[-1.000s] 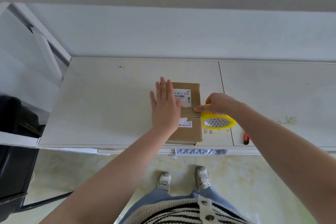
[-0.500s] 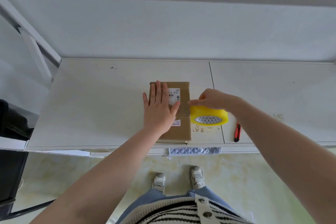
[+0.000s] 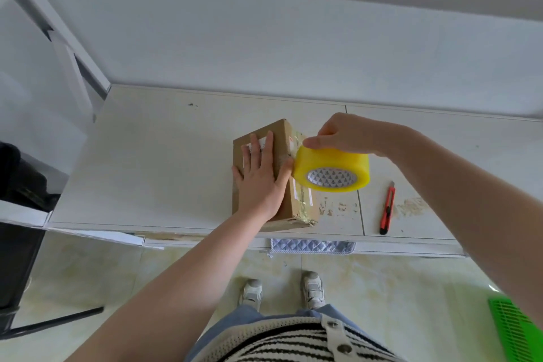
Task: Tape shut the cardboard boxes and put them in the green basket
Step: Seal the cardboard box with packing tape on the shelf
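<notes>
- Currently taping: my left hand (image 3: 262, 182) presses flat on the cardboard box (image 3: 282, 209); my right hand (image 3: 349, 136) grips the tape roll (image 3: 332, 167).
- Next I'd pull tape down the side, then cut.

Counter (image 3: 152, 156) left of box (image 3: 282, 200) bare; cutter (image 3: 388, 207) lies right.

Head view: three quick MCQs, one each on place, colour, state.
1. Where does the red utility knife lie?
A. on the box
B. on the table, right of the box
C. on the floor

2. What colour is the tape roll?
A. yellow
B. blue
C. white

3. How is the left hand?
A. gripping the knife
B. hanging idle
C. pressed flat on the cardboard box

Key: 1 B, it rests on the table. 2 A, the right hand holds a yellow roll. 3 C, its fingers are spread straight on the box top.
</notes>
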A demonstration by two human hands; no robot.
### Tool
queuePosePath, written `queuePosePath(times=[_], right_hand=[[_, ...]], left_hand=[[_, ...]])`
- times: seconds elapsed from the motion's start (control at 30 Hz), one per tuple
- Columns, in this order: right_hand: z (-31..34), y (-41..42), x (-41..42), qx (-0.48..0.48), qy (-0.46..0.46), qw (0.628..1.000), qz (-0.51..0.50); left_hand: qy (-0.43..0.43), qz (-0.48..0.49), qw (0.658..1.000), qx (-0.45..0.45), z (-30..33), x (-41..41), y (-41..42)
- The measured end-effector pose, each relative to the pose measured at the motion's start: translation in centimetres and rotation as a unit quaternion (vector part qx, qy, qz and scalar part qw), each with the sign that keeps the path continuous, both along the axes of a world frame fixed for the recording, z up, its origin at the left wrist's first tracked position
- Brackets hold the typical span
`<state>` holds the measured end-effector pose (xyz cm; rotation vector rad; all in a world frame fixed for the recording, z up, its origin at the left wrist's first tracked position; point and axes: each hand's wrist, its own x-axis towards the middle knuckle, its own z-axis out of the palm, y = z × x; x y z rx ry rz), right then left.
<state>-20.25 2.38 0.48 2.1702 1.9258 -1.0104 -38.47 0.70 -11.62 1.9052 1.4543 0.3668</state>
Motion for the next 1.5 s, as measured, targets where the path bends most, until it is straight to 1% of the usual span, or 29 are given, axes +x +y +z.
queuePosePath(times=[0.07,0.2,0.23,0.27,0.3,0.33,0.37,0.43,0.47,0.5,0.6,0.7,0.8,0.87,0.9,0.97,1.0,1.03,1.07,1.1,1.17,1.3,1.43,1.47,1.5], right_hand=[[-0.2,-0.1,0.1,0.013,-0.044,0.999,0.019],[-0.8,-0.9,1.0,0.057,-0.206,0.976,0.041],[-1.1,-1.1,1.2,0.058,-0.229,0.971,0.039],[-1.6,-1.3,1.4,0.057,-0.233,0.970,0.032],[-2.1,-1.4,1.5,0.052,-0.220,0.974,0.023],[-2.5,-1.6,1.6,0.042,-0.186,0.982,0.014],[-2.7,-1.7,1.6,0.031,-0.131,0.991,0.007],[-2.6,-1.9,1.4,0.034,0.013,0.999,-0.024],[-2.4,-1.9,1.2,0.051,0.065,0.996,-0.037],[-2.2,-1.8,0.8,0.071,0.084,0.993,-0.035],[-2.0,-1.3,-0.9,0.116,0.038,0.992,-0.016],[-1.6,-0.7,-2.1,0.128,0.004,0.992,-0.010],[-1.3,-0.8,-2.1,0.116,0.023,0.993,0.006],[-1.1,-0.7,-2.1,0.106,0.031,0.994,0.009],[-1.0,-0.6,-2.1,0.105,0.017,0.994,0.009],[-1.3,-0.3,-2.0,0.104,-0.043,0.994,0.011],[-1.7,-0.2,-1.9,0.098,-0.090,0.991,0.016],[-2.2,-0.1,-1.8,0.084,-0.136,0.987,0.025],[-3.1,-0.2,-1.7,0.064,-0.160,0.985,0.030],[-4.2,-0.1,-1.7,0.043,-0.150,0.987,0.024],[-6.4,-0.1,-1.9,0.006,-0.079,0.997,0.000],[-8.5,-0.2,-2.0,-0.019,0.004,0.999,-0.035],[-9.6,-0.5,-1.9,-0.033,0.048,0.997,-0.052],[-9.9,-0.5,-1.9,-0.035,0.057,0.996,-0.058],[-10.3,-0.6,-1.9,-0.036,0.065,0.995,-0.065]], left_hand=[[-0.005,-0.011,1.000,0.000,0.0,-0.3,0.0],[-0.018,-0.023,0.999,-0.021,-0.3,-0.7,0.5],[-0.019,-0.026,0.999,-0.025,-0.3,-0.7,0.6],[-0.023,-0.027,0.999,-0.028,-0.3,-0.8,0.7],[-0.032,-0.027,0.999,-0.032,-0.3,-1.0,0.8],[-0.051,-0.024,0.998,-0.038,-0.2,-1.4,0.8],[-0.081,-0.018,0.995,-0.050,-0.1,-2.0,0.9],[-0.155,-0.001,0.984,-0.091,0.4,-3.7,1.3],[-0.180,0.006,0.977,-0.112,0.7,-4.5,1.7],[-0.192,0.017,0.972,-0.136,0.9,-5.2,2.1],[-0.209,0.062,0.951,-0.222,1.9,-5.4,3.1],[-0.199,0.093,0.949,-0.226,2.1,-4.6,2.6],[-0.205,0.131,0.941,-0.235,1.5,-4.9,2.3],[-0.214,0.124,0.939,-0.239,1.3,-5.1,2.4],[-0.222,0.121,0.936,-0.245,1.2,-5.3,2.5],[-0.236,0.126,0.932,-0.245,1.1,-5.8,2.7],[-0.238,0.129,0.932,-0.241,0.9,-6.2,2.7],[-0.237,0.126,0.933,-0.241,0.8,-6.5,2.6],[-0.234,0.122,0.933,-0.243,0.5,-6.9,2.5],[-0.234,0.120,0.933,-0.245,0.1,-7.3,2.4],[-0.245,0.133,0.927,-0.250,-0.3,-8.0,2.3],[-0.254,0.118,0.920,-0.274,0.0,-8.4,2.7],[-0.225,0.091,0.933,-0.267,0.5,-8.3,2.6],[-0.206,0.088,0.944,-0.244,0.6,-8.1,2.7],[-0.164,0.081,0.963,-0.196,0.8,-7.9,2.7]])
